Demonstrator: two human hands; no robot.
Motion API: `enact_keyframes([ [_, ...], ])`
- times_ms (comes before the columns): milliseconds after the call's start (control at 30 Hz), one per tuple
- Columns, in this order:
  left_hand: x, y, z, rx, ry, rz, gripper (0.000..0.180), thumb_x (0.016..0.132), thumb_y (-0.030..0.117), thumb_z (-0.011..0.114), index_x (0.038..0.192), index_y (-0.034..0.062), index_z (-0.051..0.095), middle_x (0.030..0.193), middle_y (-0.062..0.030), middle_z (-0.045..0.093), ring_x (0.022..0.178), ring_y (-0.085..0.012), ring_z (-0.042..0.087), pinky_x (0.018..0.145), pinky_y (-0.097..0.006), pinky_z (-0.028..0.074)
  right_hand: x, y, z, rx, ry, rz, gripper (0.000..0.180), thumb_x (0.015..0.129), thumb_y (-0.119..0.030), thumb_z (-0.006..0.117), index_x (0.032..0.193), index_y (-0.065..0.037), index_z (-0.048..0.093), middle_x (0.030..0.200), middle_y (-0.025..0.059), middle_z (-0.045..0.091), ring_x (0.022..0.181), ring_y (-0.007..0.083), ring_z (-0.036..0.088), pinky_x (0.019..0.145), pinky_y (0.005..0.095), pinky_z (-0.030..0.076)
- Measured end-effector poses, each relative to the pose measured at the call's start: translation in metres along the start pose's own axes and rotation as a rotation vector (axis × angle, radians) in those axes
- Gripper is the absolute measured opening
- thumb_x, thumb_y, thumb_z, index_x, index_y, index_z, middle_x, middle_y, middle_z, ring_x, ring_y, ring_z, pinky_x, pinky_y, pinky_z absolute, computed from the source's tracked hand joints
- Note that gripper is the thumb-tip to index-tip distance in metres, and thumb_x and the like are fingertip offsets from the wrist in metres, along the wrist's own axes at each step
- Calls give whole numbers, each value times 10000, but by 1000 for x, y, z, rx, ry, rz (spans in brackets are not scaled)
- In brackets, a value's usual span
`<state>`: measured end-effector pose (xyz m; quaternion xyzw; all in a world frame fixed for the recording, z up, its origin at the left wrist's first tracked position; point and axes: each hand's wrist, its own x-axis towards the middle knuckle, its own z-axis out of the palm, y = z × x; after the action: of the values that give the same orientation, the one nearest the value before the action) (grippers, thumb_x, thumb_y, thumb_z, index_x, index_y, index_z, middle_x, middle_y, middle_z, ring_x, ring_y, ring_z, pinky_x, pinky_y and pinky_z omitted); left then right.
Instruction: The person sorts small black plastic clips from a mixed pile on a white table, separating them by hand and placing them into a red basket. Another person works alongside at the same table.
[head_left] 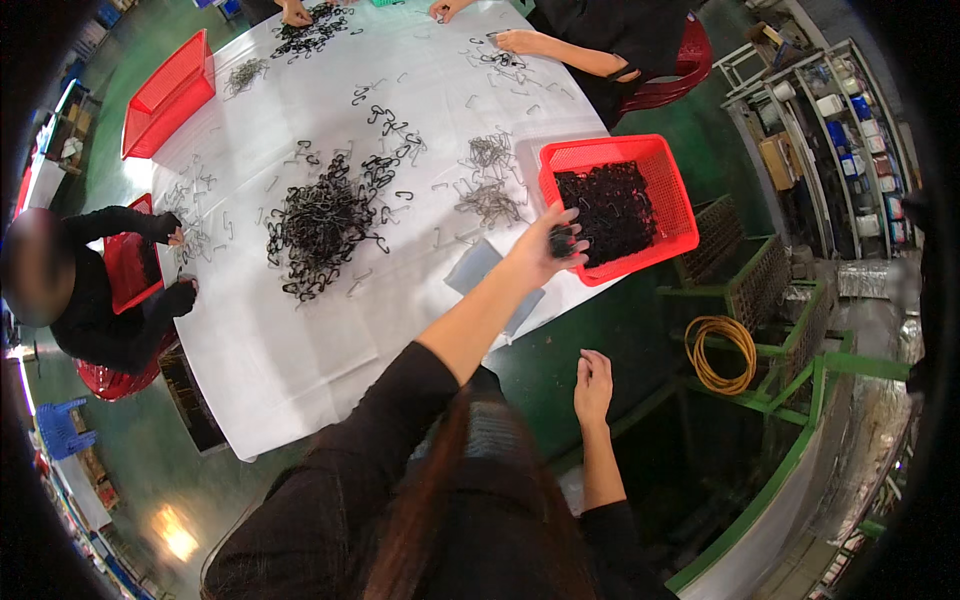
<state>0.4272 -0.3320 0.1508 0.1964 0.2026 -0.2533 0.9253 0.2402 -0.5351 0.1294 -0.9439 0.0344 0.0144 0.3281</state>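
My left hand (540, 245) reaches across to the near left rim of a red plastic basket (682, 200). Its fingers are curled round a small clump of black hooks (562, 240). Inside the basket lies a thick heap of black metal hooks (610, 210). My right hand (593, 385) hangs over the floor below the basket, fingers loosely stretched and holding nothing. A large tangled pile of black hooks (325, 225) covers the middle of the white table (310, 370). Thin silvery wire pieces (490, 200) lie in a small pile left of the basket.
A grey flat sheet (475, 268) lies under my left forearm. Co-workers sit at the left and far sides, their hands near small hook piles. Another red basket (170, 95) stands far left. Green metal frames with a coiled yellow hose (720, 355) stand at right.
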Motion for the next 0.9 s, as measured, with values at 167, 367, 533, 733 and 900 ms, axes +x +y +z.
enact_keyframes([
  [167,49,-3,15,651,354,514,680,866,467,572,1378,68,367,1352,-138,449,1253,-307,414,1054,-411,295,34,-2,1,178,-42,18,274,907,-92,537,1179,-55,542,1110,137,556,942,253,606,780,319,489],
  [367,-27,6,-150,1294,898,837,468,867,93,534,1309,0,410,1320,-203,441,1266,-349,384,1061,-387,304,137,-70,104,165,-126,-566,314,836,-71,592,1146,-50,552,1111,150,576,1034,328,561,870,399,460],
  [533,-25,27,-194,1698,852,821,525,897,151,495,1376,12,331,1438,-183,314,1380,-314,215,1112,-433,204,287,-122,226,100,101,-664,391,885,-229,558,1233,-58,510,1310,188,459,1236,382,400,1019,502,323],
  [733,51,78,-202,1977,707,772,560,928,244,454,1410,12,285,1480,-157,259,1406,-291,149,1138,-459,97,403,-119,280,-272,86,-426,479,940,-414,421,1339,-154,458,1441,82,366,1363,320,258,1087,542,198],
  [900,27,35,-191,2088,554,775,542,917,333,469,1353,21,385,1434,-127,345,1377,-270,233,1122,-452,160,340,-100,275,-220,-180,-778,429,947,-344,427,1322,-142,482,1417,71,410,1347,304,302,1096,518,193],
])
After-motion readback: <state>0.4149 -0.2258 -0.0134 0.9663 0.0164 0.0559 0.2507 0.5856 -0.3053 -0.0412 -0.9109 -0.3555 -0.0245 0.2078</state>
